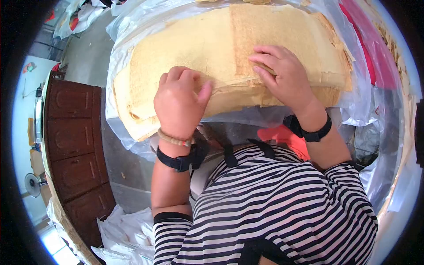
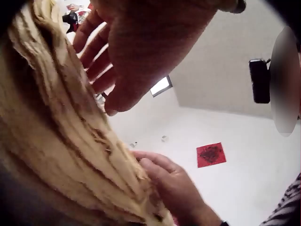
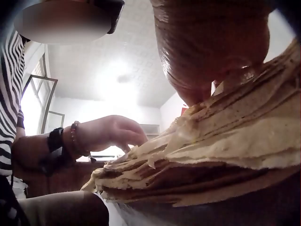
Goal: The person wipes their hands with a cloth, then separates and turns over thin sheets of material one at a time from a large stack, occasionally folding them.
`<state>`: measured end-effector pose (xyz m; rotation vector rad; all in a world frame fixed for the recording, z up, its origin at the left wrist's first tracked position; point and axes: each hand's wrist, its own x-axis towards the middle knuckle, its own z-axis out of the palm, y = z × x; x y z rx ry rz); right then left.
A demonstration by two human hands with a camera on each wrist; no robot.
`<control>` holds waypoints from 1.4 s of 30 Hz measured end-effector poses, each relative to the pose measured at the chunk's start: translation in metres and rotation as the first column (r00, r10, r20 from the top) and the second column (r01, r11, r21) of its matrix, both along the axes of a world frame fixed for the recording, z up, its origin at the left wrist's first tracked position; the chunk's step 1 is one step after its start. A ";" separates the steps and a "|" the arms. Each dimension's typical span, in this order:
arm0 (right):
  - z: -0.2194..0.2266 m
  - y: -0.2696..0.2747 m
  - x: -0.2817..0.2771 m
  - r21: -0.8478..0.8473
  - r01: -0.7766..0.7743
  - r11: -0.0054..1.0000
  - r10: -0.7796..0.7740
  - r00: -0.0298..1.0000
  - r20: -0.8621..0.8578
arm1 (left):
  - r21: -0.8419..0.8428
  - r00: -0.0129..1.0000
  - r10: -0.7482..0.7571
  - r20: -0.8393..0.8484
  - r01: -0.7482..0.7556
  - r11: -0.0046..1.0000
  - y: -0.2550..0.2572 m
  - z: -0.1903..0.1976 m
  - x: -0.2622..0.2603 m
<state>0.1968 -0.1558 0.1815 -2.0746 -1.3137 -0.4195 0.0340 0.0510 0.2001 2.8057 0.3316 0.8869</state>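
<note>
A broad stack of thin, yellowish sheets [image 1: 190, 48] with ragged, layered edges lies in front of the person. Over its near edge, left of the middle, is the left hand [image 1: 179, 99], fingers loosely bent and thumb held apart. In the left wrist view its fingers [image 2: 96, 61] reach along the layered edge, with no sheet seen between them. The right hand [image 1: 285, 75] rests at the near edge of a darker, rougher sheet [image 1: 274, 26], thumb and fingers spread. The right wrist view shows its fingertips down at the stack's top layers, partly hidden by the palm.
Clear plastic sheeting [image 1: 128, 26] lies under and around the stack. A brown wooden cabinet [image 1: 75, 145] stands at left, with white bags [image 1: 128, 229] on the floor near it. Red cloth [image 1: 287, 139] lies by the person's lap, and pink plastic [image 1: 375, 48] hangs at right.
</note>
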 end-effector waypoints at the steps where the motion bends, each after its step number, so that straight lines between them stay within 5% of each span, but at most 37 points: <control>1: 0.000 0.000 -0.001 0.000 0.001 1.000 -0.001 1.000 0.003 | 0.027 0.999 0.043 -0.017 -0.042 0.999 -0.004 -0.002 0.002; 6: -0.003 -0.002 0.002 0.009 -0.004 1.000 0.004 1.000 -0.004 | 0.154 0.987 0.156 -0.035 -0.149 0.977 -0.012 -0.007 0.012; 12: -0.004 -0.002 0.002 0.053 -0.025 0.998 0.025 1.000 -0.001 | 0.067 0.897 0.378 0.228 -0.402 0.913 0.038 -0.007 0.015; 15: -0.004 -0.002 0.003 0.033 -0.028 0.999 0.028 1.000 -0.008 | -0.108 0.847 0.474 0.239 -0.462 0.880 0.065 -0.008 0.012; 19: 0.001 -0.003 0.001 0.020 -0.019 1.000 0.020 0.999 -0.031 | -0.321 0.982 0.182 0.059 -0.154 0.935 0.032 -0.016 0.016; 24: 0.005 -0.004 0.001 0.015 -0.019 1.000 0.020 0.999 -0.049 | 0.025 0.983 0.061 0.174 -0.066 0.998 0.065 -0.031 0.010; 27: 0.003 -0.003 -0.001 0.018 -0.011 1.000 0.012 0.998 -0.059 | -0.445 0.935 0.314 -0.164 -0.354 0.822 0.068 0.011 0.005; 28: 0.002 -0.002 0.000 0.024 -0.016 1.000 0.018 0.998 -0.061 | -0.409 0.970 0.241 -0.023 -0.229 0.883 0.081 0.009 0.006; 31: 0.001 -0.002 0.001 0.020 -0.026 0.999 0.027 0.998 -0.059 | -0.420 0.988 0.149 -0.036 -0.150 0.895 0.104 0.017 0.018; 35: 0.003 -0.003 0.001 0.004 -0.019 1.000 0.019 0.999 -0.041 | 0.018 0.959 0.175 -0.223 -0.176 0.984 0.099 0.013 0.007; 40: 0.028 -0.001 -0.007 -0.045 -0.034 0.998 0.032 0.998 -0.046 | -0.002 0.982 0.133 -0.137 -0.135 0.991 0.085 0.014 -0.026; 42: 0.050 0.018 -0.016 -0.021 -0.096 0.995 0.096 0.995 -0.014 | 0.125 0.978 0.190 -0.088 -0.178 0.976 0.080 0.012 -0.032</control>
